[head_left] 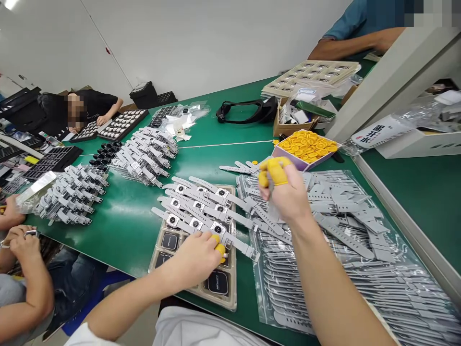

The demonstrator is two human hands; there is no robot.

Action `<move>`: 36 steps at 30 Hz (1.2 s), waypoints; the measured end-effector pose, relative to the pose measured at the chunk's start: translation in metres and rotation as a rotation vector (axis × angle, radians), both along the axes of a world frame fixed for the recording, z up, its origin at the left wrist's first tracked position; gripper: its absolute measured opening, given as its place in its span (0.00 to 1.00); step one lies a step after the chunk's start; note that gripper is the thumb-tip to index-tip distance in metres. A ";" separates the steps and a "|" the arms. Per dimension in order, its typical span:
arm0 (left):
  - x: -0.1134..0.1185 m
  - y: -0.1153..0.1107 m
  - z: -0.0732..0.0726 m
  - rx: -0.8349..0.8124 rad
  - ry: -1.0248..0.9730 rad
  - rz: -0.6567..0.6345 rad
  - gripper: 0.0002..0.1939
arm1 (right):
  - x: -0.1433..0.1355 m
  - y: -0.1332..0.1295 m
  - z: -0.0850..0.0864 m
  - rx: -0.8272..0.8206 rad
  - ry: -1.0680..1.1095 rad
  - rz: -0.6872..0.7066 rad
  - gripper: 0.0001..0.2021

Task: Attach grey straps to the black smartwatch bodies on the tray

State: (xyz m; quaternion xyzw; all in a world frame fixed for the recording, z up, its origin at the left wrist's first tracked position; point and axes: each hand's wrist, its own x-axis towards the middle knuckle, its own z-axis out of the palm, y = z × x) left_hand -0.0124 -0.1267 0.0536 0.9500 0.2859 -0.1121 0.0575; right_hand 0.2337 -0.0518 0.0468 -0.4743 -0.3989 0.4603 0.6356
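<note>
My left hand (201, 257) is over the front of a plastic tray (232, 295), its yellow-covered fingertips closed together. What they hold, if anything, is hidden. Just beyond it, several watches with grey straps (198, 206) lie face down in rows across the tray. Dark square watch faces (218, 282) show in the tray's nearer pockets. Raised above a heap of grey straps is my right hand (288, 192), yellow covers on its fingers. It is closed around a grey watch strap (272, 209), mostly hidden and blurred below the fist.
Bagged grey straps (324, 269) cover the right side of the green table. A box of yellow finger cots (306, 146) stands behind them. Stacks of strapped watches (144, 154) are at left. A slanted metal post (392, 72) rises at right. Other people sit around the table.
</note>
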 end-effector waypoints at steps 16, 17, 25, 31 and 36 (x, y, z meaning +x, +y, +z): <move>0.008 0.117 -0.036 -0.247 -1.022 0.237 0.25 | -0.073 -0.008 -0.018 -0.224 0.281 0.562 0.17; 0.005 0.116 -0.036 -0.229 -1.014 0.220 0.26 | -0.072 -0.008 -0.018 -0.241 0.283 0.564 0.17; 0.001 0.112 -0.039 -0.203 -1.007 0.275 0.26 | -0.078 -0.006 -0.023 -0.315 0.372 0.489 0.19; -0.001 0.107 -0.030 -0.310 -0.960 0.307 0.21 | -0.072 -0.004 -0.023 -0.383 0.420 0.500 0.19; -0.001 0.106 -0.023 -0.202 -0.803 0.249 0.20 | -0.066 -0.003 -0.022 -0.480 0.369 0.532 0.22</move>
